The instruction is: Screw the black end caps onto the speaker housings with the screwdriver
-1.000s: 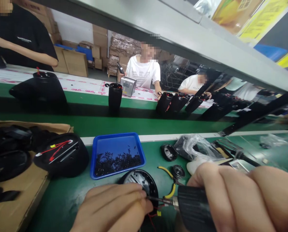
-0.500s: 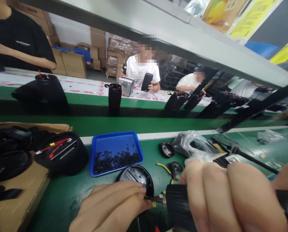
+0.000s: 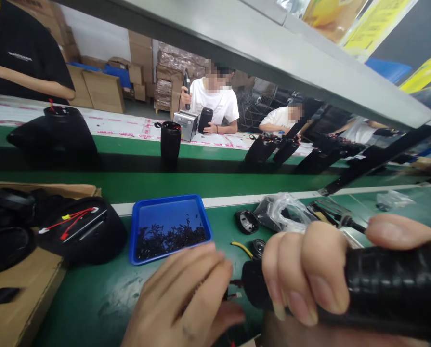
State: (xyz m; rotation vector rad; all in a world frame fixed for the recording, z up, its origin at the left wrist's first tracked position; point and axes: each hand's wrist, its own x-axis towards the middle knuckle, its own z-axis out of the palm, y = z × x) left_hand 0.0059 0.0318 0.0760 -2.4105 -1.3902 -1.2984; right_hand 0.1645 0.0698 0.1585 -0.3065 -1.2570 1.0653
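View from a head cam over a green workbench (image 3: 92, 303) w/ a smooth matte top. Right hand (image 3: 309, 274), at the near right edge, is curled tight round a black electric screwdriver (image 3: 381, 284); thumb lies along the top, fingers wrap the front. The tool is a thick cylinder w/ a ribbed, rubbery grip. Its long axis runs roughly left-right, bit end pointing left toward the left hand (image 3: 189, 299). That hand sits at the near edge, mid-bench, fingers slightly bent and close together, tips meeting the thin metal bit (image 3: 236, 283); can't tell whether they pinch anything, as the hand covers what is under it. Short red wires (image 3: 233, 296) peek out just beside the fingertips. Behind the left hand: a shallow blue plastic tray (image 3: 143, 214), rectangular w/ rounded corners, holding a heap of small dark screws (image 3: 168, 237). Left of it, a rounded black housing (image 3: 88, 241) w/ red wires rests at the edge of a cardboard box (image 3: 23, 284). Behind the right hand: yellow-handled pliers (image 3: 241, 246), a small round black cap (image 3: 246, 220), a crinkled clear plastic bag (image 3: 283, 212). Beyond the green belt, other people work on tall black cylinders.
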